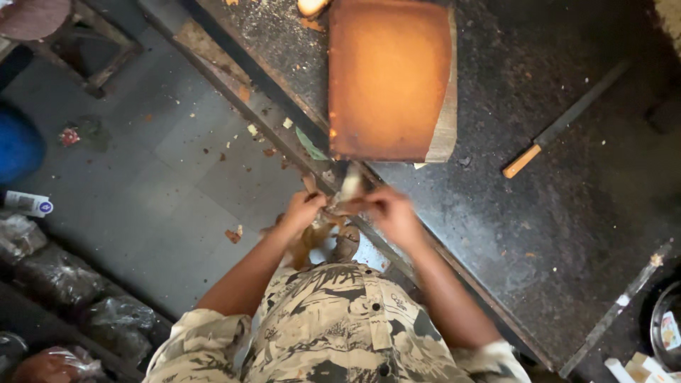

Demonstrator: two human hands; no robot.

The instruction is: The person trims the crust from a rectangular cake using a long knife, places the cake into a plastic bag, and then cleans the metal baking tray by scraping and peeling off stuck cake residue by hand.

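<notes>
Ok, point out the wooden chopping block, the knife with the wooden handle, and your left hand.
wooden chopping block (389,74): head view, middle of its orange-brown top face.
knife (560,131): head view, on the dark blade, just above the wooden handle.
left hand (303,209): head view, back of the hand.

Both forearms reach forward — left hand (301,211) and right hand (390,213) close together, fingers curled, blurred.

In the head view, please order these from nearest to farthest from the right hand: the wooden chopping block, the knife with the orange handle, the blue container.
From the right hand:
1. Wooden chopping block, just above it on the counter.
2. Knife with the orange handle, farther right on the counter.
3. Blue container, far left on the floor.
</notes>
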